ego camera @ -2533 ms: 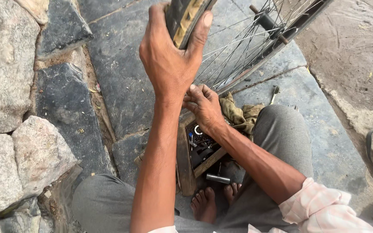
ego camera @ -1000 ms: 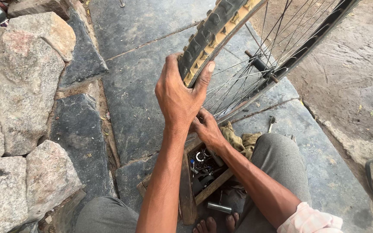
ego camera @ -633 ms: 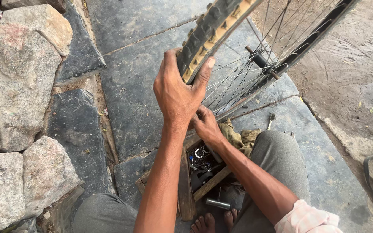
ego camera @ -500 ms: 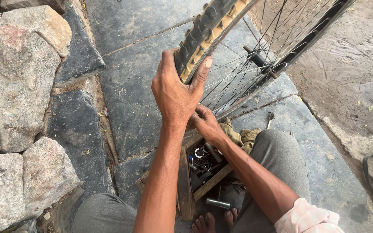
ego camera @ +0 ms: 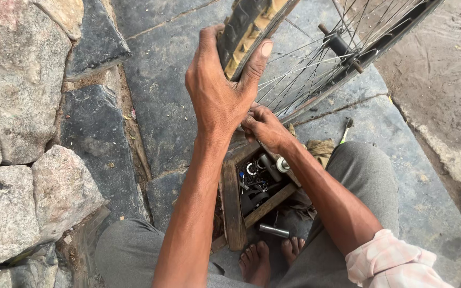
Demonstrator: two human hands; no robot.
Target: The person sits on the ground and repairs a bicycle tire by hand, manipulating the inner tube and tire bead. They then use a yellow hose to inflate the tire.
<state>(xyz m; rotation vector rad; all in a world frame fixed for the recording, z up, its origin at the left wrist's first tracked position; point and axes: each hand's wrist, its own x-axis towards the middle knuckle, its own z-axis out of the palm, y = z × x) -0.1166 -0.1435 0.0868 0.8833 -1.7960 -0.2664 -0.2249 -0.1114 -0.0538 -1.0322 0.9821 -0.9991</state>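
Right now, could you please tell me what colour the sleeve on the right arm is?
The sleeve is pale pink with a faint check, seen in the head view.

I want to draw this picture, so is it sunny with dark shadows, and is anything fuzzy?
Head view: the light is soft and even, with no hard shadows or glare on the stone slabs. The left hand gripping the tyre and the right hand at the rim look sharp. The spokes show clearly. Only inside the wooden toolbox is it dim, so its small parts are hard to tell apart.
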